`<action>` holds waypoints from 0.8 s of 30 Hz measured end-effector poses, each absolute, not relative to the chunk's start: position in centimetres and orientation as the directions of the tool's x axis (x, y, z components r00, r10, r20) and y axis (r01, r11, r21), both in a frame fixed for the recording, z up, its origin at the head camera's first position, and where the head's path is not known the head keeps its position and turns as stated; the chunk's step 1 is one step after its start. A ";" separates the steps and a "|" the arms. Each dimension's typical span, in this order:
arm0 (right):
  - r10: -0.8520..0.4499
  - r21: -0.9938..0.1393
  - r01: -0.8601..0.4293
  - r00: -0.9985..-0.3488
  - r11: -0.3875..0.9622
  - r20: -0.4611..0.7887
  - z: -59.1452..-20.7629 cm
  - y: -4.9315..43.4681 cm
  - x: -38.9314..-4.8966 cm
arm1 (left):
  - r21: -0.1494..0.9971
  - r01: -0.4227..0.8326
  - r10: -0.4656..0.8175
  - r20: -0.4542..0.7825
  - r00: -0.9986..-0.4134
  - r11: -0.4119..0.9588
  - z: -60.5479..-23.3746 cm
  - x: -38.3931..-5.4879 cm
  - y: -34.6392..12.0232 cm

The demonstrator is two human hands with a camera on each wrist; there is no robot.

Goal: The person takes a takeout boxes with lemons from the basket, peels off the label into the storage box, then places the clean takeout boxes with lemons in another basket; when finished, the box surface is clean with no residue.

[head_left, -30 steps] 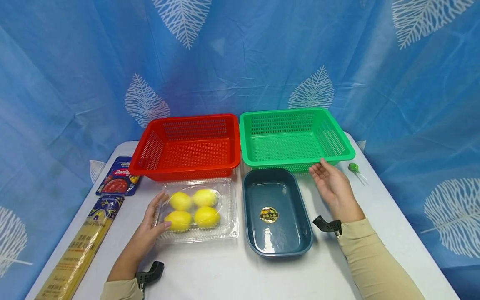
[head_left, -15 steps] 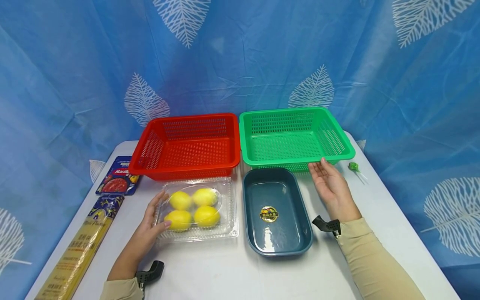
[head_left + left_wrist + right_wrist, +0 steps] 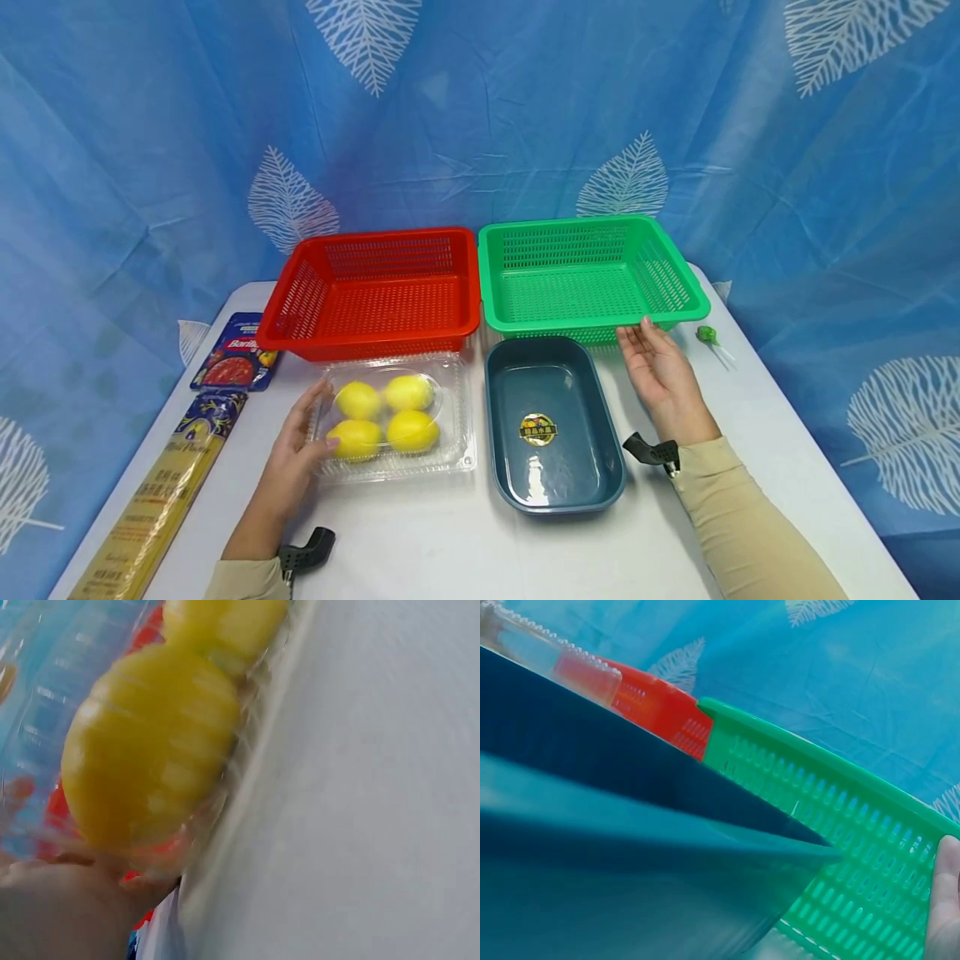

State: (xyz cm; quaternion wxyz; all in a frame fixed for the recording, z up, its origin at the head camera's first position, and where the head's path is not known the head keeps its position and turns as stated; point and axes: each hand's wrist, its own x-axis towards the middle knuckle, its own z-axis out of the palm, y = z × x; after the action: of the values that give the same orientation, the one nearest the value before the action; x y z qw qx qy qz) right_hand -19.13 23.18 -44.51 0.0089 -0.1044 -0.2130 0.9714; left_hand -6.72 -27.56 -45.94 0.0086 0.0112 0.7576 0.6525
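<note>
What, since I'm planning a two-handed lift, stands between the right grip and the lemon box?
The blue dish stands between the right grip and the lemon box, just right of the box. Nothing visible separates the left grip from the box.

On white table (image 3: 427, 542): red basket (image 3: 390, 308), green basket (image 3: 570, 293), blue dish (image 3: 555, 383).
</note>
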 end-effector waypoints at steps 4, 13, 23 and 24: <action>0.071 -0.428 0.021 -0.978 -0.903 -0.197 -44.6 23.1 -19.2 | 0.999 -0.025 0.000 -0.025 -1.000 0.032 -45.8 -6.7 -27.3; 0.081 -0.435 0.019 -0.974 -0.900 -0.211 -44.5 23.1 -19.3 | 0.989 -0.079 -0.059 -0.086 -0.995 -0.123 -45.3 -6.9 -26.9; 0.079 -0.420 0.018 -0.974 -0.907 -0.211 -44.7 23.3 -19.3 | 0.973 -0.076 -0.083 -0.096 -0.992 -0.220 -45.0 -6.7 -27.1; 0.078 -0.416 0.019 -0.974 -0.909 -0.213 -44.7 23.4 -19.3 | 0.970 -0.083 -0.088 -0.105 -0.991 -0.228 -45.0 -6.6 -27.1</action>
State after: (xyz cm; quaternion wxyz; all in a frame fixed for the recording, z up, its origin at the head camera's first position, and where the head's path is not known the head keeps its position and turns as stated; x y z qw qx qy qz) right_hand -19.27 23.37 -44.70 0.0152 -0.1131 -0.2128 0.9704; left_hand -6.64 -27.13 -44.95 -0.0015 -0.0687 0.6213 0.7805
